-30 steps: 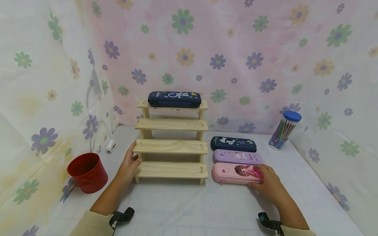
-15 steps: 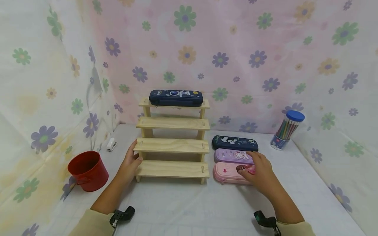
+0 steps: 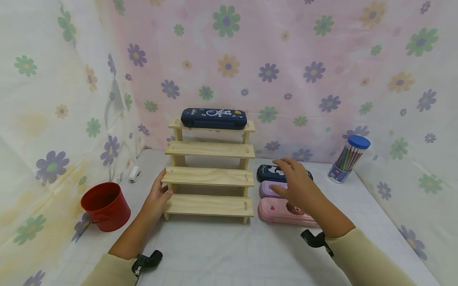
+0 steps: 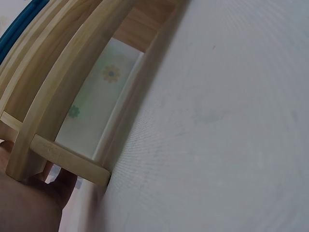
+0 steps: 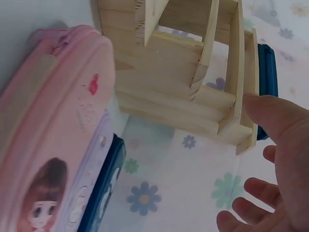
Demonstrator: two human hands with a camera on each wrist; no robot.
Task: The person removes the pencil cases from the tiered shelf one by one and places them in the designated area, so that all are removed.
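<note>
A stepped wooden shelf (image 3: pixel 209 176) stands on the white-covered table. My left hand (image 3: pixel 157 198) grips its left end at the lower tiers; in the left wrist view that hand (image 4: pixel 29 200) lies around the plank ends. On the top tier rests a navy pencil case (image 3: pixel 214 119) with a space print. Right of the shelf lie a navy panda pencil case (image 3: pixel 266 173), a purple one (image 3: pixel 265 190) and a pink one (image 3: pixel 277 210) with a doll picture. Over them hovers my right hand (image 3: pixel 298 184), fingers spread and holding nothing, partly hiding the purple and navy ones.
At the left stands a red bucket (image 3: pixel 107 208), with a small white object (image 3: pixel 134 174) behind it. A clear tub of pencils with a blue lid (image 3: pixel 343 159) stands at the back right. Flowered cloth (image 3: pixel 229 39) walls the table at the back and sides.
My right hand has left the pink pencil case and moved up and leftward over the purple and navy ones, its fingers now apart. The left hand stays at the shelf.
</note>
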